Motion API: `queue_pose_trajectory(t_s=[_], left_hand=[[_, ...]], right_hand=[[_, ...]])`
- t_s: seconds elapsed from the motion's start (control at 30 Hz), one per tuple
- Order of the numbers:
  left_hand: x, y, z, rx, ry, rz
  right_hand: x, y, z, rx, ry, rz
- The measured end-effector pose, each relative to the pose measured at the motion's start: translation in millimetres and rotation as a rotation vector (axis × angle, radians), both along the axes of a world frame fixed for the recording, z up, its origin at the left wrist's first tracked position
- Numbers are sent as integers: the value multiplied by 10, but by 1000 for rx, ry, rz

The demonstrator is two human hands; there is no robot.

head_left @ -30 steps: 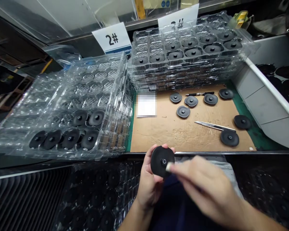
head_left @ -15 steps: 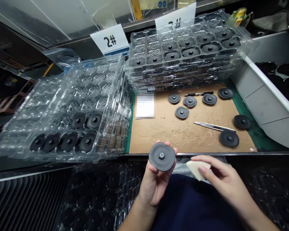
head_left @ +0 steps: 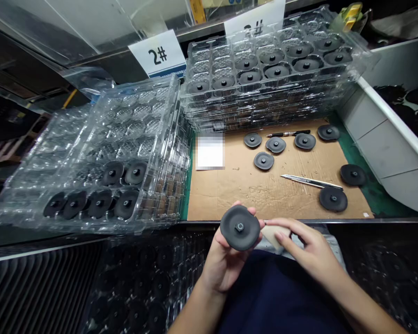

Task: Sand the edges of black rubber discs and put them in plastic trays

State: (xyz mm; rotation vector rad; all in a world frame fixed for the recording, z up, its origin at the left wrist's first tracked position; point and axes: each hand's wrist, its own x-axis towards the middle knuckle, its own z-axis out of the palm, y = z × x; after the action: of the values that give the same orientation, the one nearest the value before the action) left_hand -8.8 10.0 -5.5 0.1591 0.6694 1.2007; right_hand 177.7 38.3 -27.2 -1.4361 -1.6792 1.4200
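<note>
Two hands at six o'clock: left hand (head_left: 222,266) fingers pinch the black disc (head_left: 231,233) by its rim, nut (head_left: 239,227) up, likely for inspection; right hand (head_left: 308,250) pinches a pale block (head_left: 272,233) at its three o'clock.

1. The left hand (head_left: 226,266) is bare, and the forearm behind it is uncovered down to the lower edge of the view.
2. The right hand (head_left: 308,253) is also bare, with no sleeve reaching its forearm.
3. The fingers (head_left: 290,228) are slim, with short, plain nails.
4. The clothing is a dark navy garment (head_left: 264,297) of smooth, unpatterned fabric. Whether it is an apron, a shirt or trousers cannot be told.
5. A strip of pale grey cloth (head_left: 330,241) shows beside it, possibly part of the clothing.
</note>
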Motion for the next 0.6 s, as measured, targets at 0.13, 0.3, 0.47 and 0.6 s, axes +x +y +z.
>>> queue_pose_trajectory(t_s=[0.13,0.3,0.47,0.6], left_hand=[[-20,71,-66,23,-130,-167],[-35,167,-126,26,-188,-426],[-28,211,-142,-12,-125,-562],[22,244,-162,-7,-85,-632]], right_hand=[[-158,382,-312,48,5,-69],[-349,669,-600,97,13,-100],[-189,400,-284,163,64,-186],[43,74,86,245,178,23]])
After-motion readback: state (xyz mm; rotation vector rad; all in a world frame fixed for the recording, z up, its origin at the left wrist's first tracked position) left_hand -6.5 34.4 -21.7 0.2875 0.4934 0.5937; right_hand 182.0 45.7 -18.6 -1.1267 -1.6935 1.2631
